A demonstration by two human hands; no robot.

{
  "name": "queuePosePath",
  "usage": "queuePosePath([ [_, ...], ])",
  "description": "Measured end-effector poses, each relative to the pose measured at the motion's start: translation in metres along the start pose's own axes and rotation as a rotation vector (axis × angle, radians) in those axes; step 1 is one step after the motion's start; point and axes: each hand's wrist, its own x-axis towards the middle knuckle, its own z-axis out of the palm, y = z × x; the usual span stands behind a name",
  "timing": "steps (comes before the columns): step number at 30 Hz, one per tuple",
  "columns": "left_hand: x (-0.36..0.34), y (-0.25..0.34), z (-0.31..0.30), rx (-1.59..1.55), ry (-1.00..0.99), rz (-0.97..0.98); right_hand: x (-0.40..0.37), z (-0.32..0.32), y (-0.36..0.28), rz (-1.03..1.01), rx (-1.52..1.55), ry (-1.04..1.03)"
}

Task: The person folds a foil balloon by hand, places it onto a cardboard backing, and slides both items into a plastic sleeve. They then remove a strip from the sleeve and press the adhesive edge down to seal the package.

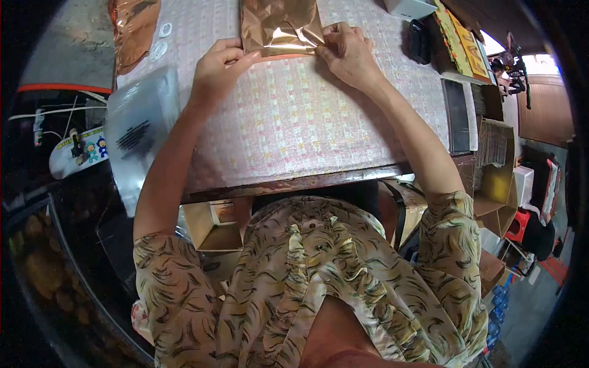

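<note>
A shiny copper-coloured foil bag (281,23) lies flat at the far side of the table, its top cut off by the frame edge. An orange strip (285,58) runs along its near edge. My left hand (221,66) grips the bag's near left corner, thumb stretched along the edge and fingers curled. At the near right corner, my right hand (353,58) pinches the foil between thumb and bent fingers. Creases and bright glints show in the foil between both hands.
A checked cloth (288,122) covers the table. On the left lie clear plastic bags (141,129), more copper foil (136,34) and two white plastic pieces (159,49). To the right are a black case (419,42), a dark flat panel (455,116) and cardboard boxes (494,159).
</note>
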Motion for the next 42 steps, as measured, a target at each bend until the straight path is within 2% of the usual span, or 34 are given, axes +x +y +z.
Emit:
queuePosePath([
  [6, -0.008, -0.001, 0.010, 0.026, 0.134, 0.070, 0.004, 0.003, -0.001, 0.032, -0.080, 0.006],
  [8, -0.009, -0.004, 0.012, 0.031, 0.174, 0.089, 0.004, 0.001, -0.002, 0.051, -0.026, -0.006],
  [10, -0.009, -0.009, 0.013, 0.097, 0.211, 0.189, 0.001, 0.000, -0.002, 0.048, -0.009, 0.013],
  [15, -0.012, -0.005, 0.016, 0.111, 0.247, 0.189, 0.002, 0.003, 0.011, -0.011, 0.102, 0.029],
  [18, -0.014, -0.002, 0.016, 0.096, 0.252, 0.191, 0.000, 0.008, 0.015, -0.079, 0.206, 0.101],
  [23, -0.012, -0.002, 0.017, 0.059, 0.261, 0.179, 0.001, 0.014, 0.011, -0.132, -0.051, 0.242],
  [24, -0.012, 0.000, 0.017, 0.063, 0.259, 0.169, 0.001, 0.014, 0.012, -0.133, -0.052, 0.242],
  [26, -0.012, -0.001, 0.017, 0.070, 0.260, 0.157, 0.003, 0.015, 0.013, -0.015, 0.217, 0.164],
  [29, -0.009, -0.004, 0.014, 0.120, 0.267, 0.177, 0.004, 0.018, 0.025, 0.032, 0.345, 0.080],
  [31, -0.010, 0.000, 0.010, 0.155, 0.148, 0.095, 0.000, 0.015, 0.023, 0.008, 0.300, 0.083],
  [34, -0.011, 0.008, 0.010, 0.105, 0.150, 0.026, -0.007, 0.005, 0.005, -0.003, 0.166, 0.105],
  [35, -0.010, 0.009, 0.010, 0.106, 0.154, 0.035, -0.007, 0.003, 0.001, 0.015, 0.081, 0.111],
  [38, -0.010, 0.006, 0.011, 0.113, 0.156, 0.022, -0.005, 0.004, -0.003, 0.059, 0.098, 0.069],
  [42, -0.009, 0.003, 0.011, 0.133, 0.140, 0.039, -0.001, 0.010, -0.008, 0.105, 0.072, 0.123],
])
